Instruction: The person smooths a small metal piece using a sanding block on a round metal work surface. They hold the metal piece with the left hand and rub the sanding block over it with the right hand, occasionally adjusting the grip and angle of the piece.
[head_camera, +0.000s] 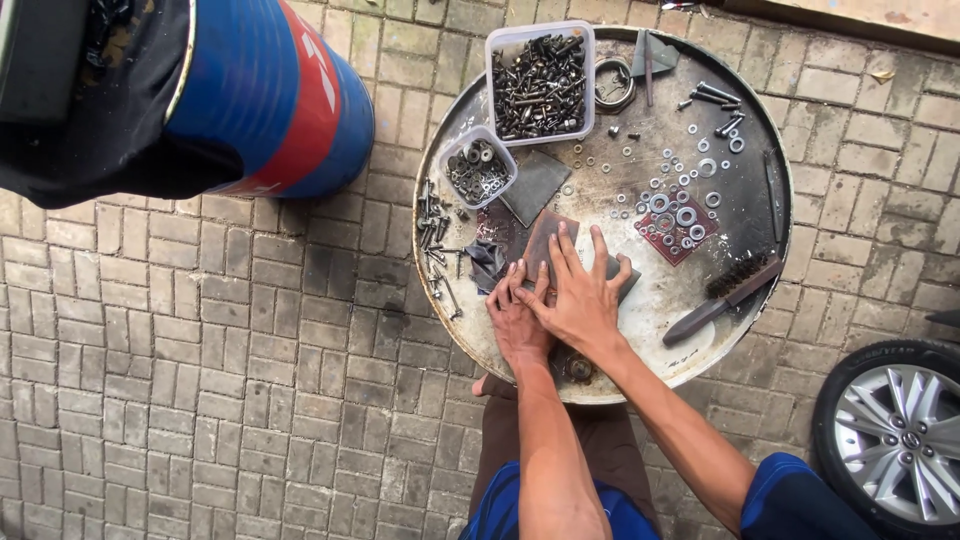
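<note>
My right hand (581, 293) lies flat, fingers spread, pressing a brownish sheet of sandpaper (548, 240) onto the round metal drum top (640, 330). My left hand (517, 318) sits beside it on the left, its fingers touching the sheet's lower left edge and tucked partly under my right thumb. What lies under the palms is hidden. A dark rag (486, 262) lies just left of the hands.
A large plastic tub of bolts (541, 85), a small tub of nuts (478, 170), a row of bolts (432, 225), loose washers on a red sheet (676, 227), a wire brush (725, 295). A blue and red drum (255, 95) stands left, a car wheel (895, 430) right.
</note>
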